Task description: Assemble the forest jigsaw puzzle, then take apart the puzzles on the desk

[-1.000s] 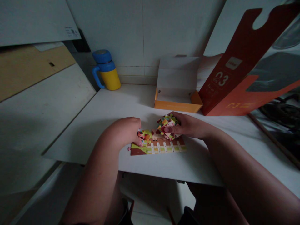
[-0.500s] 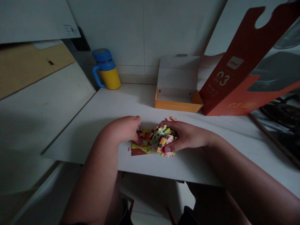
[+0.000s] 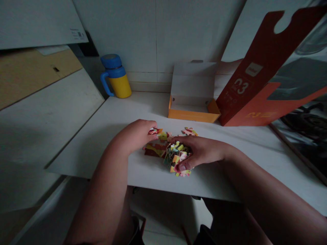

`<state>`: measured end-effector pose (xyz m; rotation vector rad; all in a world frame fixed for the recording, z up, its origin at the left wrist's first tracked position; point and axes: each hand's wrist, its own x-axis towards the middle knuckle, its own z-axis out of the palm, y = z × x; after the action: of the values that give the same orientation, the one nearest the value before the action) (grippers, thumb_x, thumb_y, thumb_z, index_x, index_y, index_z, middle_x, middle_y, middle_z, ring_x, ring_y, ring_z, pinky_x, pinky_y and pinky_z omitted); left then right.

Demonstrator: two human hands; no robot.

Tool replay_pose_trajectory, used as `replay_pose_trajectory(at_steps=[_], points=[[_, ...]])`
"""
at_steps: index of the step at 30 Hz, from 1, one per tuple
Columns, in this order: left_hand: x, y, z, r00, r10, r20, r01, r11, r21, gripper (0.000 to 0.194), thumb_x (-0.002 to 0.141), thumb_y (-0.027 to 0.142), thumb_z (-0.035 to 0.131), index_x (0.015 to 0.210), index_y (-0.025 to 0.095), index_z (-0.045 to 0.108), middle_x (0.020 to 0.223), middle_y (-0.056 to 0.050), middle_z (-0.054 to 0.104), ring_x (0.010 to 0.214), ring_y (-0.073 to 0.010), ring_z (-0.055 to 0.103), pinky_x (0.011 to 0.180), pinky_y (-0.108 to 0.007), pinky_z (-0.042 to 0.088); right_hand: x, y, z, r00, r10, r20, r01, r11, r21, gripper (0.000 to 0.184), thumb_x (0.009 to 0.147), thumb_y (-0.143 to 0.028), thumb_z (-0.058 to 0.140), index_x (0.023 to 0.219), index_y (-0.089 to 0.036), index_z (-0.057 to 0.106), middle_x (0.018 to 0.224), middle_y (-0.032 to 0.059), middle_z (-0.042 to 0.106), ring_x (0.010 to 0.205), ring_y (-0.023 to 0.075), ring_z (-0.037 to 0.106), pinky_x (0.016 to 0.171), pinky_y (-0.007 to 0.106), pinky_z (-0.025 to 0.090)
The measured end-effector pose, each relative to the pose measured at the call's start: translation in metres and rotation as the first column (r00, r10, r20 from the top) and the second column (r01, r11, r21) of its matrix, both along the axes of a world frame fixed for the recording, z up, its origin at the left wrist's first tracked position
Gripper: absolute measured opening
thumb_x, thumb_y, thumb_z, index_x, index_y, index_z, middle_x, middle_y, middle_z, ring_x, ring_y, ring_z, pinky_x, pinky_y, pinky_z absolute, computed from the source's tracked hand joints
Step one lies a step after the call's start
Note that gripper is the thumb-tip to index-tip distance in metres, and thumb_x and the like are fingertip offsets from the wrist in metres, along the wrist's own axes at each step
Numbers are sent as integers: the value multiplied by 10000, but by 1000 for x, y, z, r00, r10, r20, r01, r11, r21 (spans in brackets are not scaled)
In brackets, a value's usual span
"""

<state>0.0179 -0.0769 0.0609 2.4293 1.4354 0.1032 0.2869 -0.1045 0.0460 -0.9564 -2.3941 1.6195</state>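
A heap of colourful jigsaw pieces (image 3: pixel 176 156) lies near the front edge of the white table (image 3: pixel 127 112). My right hand (image 3: pixel 201 153) is curled over the heap, its fingers closed on a clump of pieces. My left hand (image 3: pixel 135 134) is closed on the left part of the puzzle, a lifted strip of joined pieces (image 3: pixel 155 149) with brown and yellow-green print. A few loose pieces (image 3: pixel 189 131) lie just behind my right hand.
An open orange box with a white inside (image 3: pixel 192 93) stands behind the puzzle. A tall red-orange sleeve marked "3" (image 3: pixel 258 75) leans at the right. A yellow mug with a blue lid (image 3: pixel 116 76) stands at the back left. Boards slope down on the left.
The flat assembled puzzle strip has been broken up and bunched into a heap. My right hand has pulled pieces toward the table's front edge; my left hand has lifted the left part.
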Motion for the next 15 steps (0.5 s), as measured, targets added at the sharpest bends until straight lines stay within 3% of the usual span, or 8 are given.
replay_pose_trajectory(at_steps=[4,7,9,11,15], points=[[-7,2,3,992,28,126,-34,998,47,246,946,440,633,1053,223,677,971,-34,739,866,-215,645,730,-305,412,1,1,1,1000,11,-3,-11,1000,-2,682,784,-537,865,1362,-249,647,1245,37,750,1119,277,690,981,358,539],[-12,1,7,991,-57,125,75,987,-142,284,861,487,722,997,238,701,896,11,733,797,-194,629,679,-291,388,3,1,4,999,47,-18,-47,998,32,648,780,-535,869,1321,-237,673,1233,40,749,1129,274,686,1000,347,524],[-13,0,7,986,-149,72,164,936,-312,251,807,468,763,919,249,711,816,34,711,741,-183,612,646,-290,368,6,2,5,997,63,-40,-62,998,14,654,781,-509,873,1340,-236,674,1256,43,744,1135,273,687,996,343,528],[-13,-1,4,981,-192,22,185,900,-394,221,761,425,790,866,253,701,793,39,699,728,-183,608,640,-293,367,10,3,5,996,72,-48,-73,997,-31,685,783,-489,876,1381,-237,658,1270,43,741,1125,268,696,979,336,540],[-10,-3,-8,996,-82,-28,70,956,-286,468,648,393,868,1056,261,681,965,2,722,831,-218,638,673,-297,406,16,5,5,997,80,-2,-80,996,-47,694,791,-498,872,1395,-231,659,1305,47,734,1152,275,695,996,333,540]])
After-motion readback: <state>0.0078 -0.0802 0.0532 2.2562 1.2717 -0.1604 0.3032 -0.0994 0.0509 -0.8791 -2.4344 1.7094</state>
